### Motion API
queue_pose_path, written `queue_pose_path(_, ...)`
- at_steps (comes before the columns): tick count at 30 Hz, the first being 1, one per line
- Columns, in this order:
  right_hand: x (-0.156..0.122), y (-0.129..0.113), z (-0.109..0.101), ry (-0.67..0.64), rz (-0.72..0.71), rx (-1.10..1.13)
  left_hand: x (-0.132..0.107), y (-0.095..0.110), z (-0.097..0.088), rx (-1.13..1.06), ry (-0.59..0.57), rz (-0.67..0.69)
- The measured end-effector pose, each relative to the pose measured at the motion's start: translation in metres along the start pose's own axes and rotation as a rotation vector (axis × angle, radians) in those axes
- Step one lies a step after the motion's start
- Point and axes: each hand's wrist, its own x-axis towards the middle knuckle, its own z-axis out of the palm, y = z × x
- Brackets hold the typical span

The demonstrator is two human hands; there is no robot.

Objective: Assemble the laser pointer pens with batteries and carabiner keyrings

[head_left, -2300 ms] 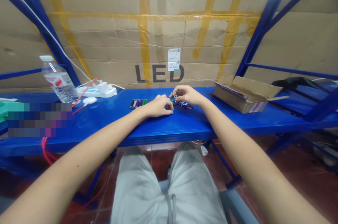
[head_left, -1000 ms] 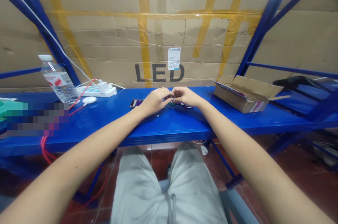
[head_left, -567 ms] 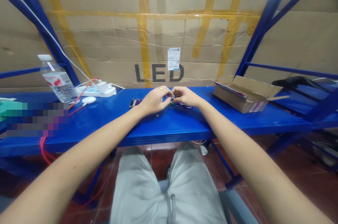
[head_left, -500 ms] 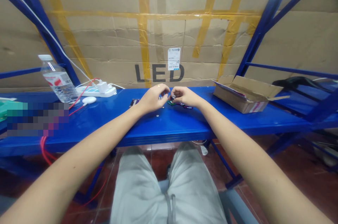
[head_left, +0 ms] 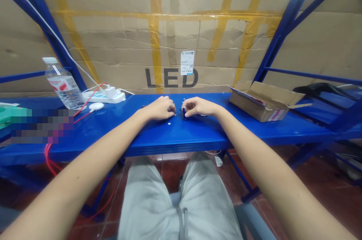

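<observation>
A small, upright, dark blue piece with a pale top [head_left: 185, 113] is gripped between the thumb and fingers of the right hand [head_left: 196, 107], at the middle of the blue metal tabletop [head_left: 158, 140]. The left hand [head_left: 160, 109] is curled low over the tabletop, just apart from the right; whether anything is gripped in it cannot be told. A small round whitish disc [head_left: 169, 123] is seen lying near the left hand, on the side toward the seated person.

Behind the hands, "LED" is printed in large black capitals on a brown cardboard panel [head_left: 127, 53] crossed by yellow tape. A white paper label [head_left: 187, 63] with a barcode is stuck above the "D"; its fine print cannot be read. A red-and-white label is worn by the clear plastic bottle [head_left: 65, 86], its wording blurred. At the right, an open brown cardboard box [head_left: 264, 110] is marked with a pinkish-white sticker [head_left: 277, 115], also illegible.
</observation>
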Motion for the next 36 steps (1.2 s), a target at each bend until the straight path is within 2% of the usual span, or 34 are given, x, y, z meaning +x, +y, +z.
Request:
queue_pose_path(8,0.001,-0.002,0.000,-0.105,-0.001,-0.069,0.001,0.004,-0.007,-0.050,-0.090,-0.131)
queue_pose_path(14,0.001,-0.004,0.000,-0.094,0.009,-0.086,-0.001,0.006,-0.013,-0.175,-0.126,-0.172)
queue_pose_path(19,0.000,-0.005,0.002,-0.065,0.026,-0.044,-0.001,0.004,-0.012,-0.190,-0.122,-0.165)
queue_pose_path(22,0.000,-0.004,0.003,-0.015,0.026,-0.015,0.000,0.004,-0.011,-0.230,-0.008,-0.115)
queue_pose_path(25,0.001,-0.001,0.003,0.040,0.022,-0.002,0.001,0.007,-0.013,-0.325,0.256,-0.047)
queue_pose_path(27,0.002,0.001,0.003,0.055,0.020,0.010,0.002,0.011,-0.013,-0.401,0.389,0.003)
queue_pose_path(29,0.002,0.001,0.003,0.053,0.015,0.003,0.004,0.015,-0.013,-0.453,0.428,0.040)
queue_pose_path(36,0.002,0.000,0.005,0.056,0.036,-0.016,0.007,0.021,-0.004,-0.486,0.410,0.078)
